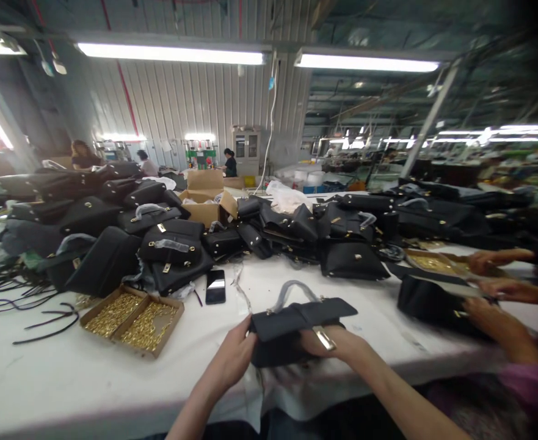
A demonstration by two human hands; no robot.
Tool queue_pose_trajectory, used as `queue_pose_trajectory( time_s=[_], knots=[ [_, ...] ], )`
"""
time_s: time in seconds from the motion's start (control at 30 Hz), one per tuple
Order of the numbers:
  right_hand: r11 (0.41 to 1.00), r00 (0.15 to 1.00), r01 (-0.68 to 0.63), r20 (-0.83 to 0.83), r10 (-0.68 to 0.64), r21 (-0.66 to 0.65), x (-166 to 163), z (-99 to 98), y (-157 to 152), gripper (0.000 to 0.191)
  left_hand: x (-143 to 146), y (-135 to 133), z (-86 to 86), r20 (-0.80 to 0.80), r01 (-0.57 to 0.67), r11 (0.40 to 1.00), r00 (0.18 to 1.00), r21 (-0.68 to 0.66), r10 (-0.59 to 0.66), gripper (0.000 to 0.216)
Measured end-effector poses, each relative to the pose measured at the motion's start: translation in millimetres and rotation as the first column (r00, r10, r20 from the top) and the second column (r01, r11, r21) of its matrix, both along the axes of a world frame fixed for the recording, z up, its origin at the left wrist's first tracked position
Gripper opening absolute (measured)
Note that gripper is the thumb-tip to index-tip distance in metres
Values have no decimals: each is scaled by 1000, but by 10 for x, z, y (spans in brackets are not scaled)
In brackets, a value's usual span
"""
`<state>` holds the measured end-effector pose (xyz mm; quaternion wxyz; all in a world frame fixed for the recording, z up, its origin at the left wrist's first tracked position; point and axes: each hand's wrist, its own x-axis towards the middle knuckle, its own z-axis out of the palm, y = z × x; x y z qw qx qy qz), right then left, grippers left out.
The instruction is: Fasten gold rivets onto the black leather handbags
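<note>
A black handbag [278, 330] with a plastic-wrapped top handle [296, 290] is at the front edge of the table. My left hand [237, 354] is closed on the bag's left side, thumb near the top. Under the front flap goes my right hand [335, 342], by the opening; the flap and bag hide its fingertips, so I cannot make out their grip. A gold clasp plate [325, 338] hangs from the flap over that hand. The handle stands up behind the flap.
Two cardboard trays of small gold hardware [134, 321] lie left, near a black phone [215, 287] and black cords [49, 324]. Piled black handbags [172, 256] line the back, around an open carton [204, 198]. At right, other people's hands [498, 318] handle another black bag [427, 302].
</note>
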<state>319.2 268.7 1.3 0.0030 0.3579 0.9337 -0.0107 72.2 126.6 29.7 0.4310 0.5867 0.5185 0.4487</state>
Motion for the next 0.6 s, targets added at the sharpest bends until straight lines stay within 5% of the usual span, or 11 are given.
queue_pose_trajectory(
  time_s=[0.13,0.23,0.43,0.6],
  knots=[
    [916,988,58,-110,-111,-397,108,235,-29,51,-52,72,-102,21,-14,1000,1000,-16,14,47],
    [842,973,61,-154,-169,-536,146,450,-68,35,-68,97,-158,60,-26,999,998,-29,28,46],
    [951,952,24,-282,-115,-308,82,552,-141,22,-75,50,-159,115,7,1000,993,-4,-7,47],
    [941,907,104,-357,-222,-322,78,396,-139,22,-110,0,-110,87,22,999,996,-44,-18,48]
  ],
)
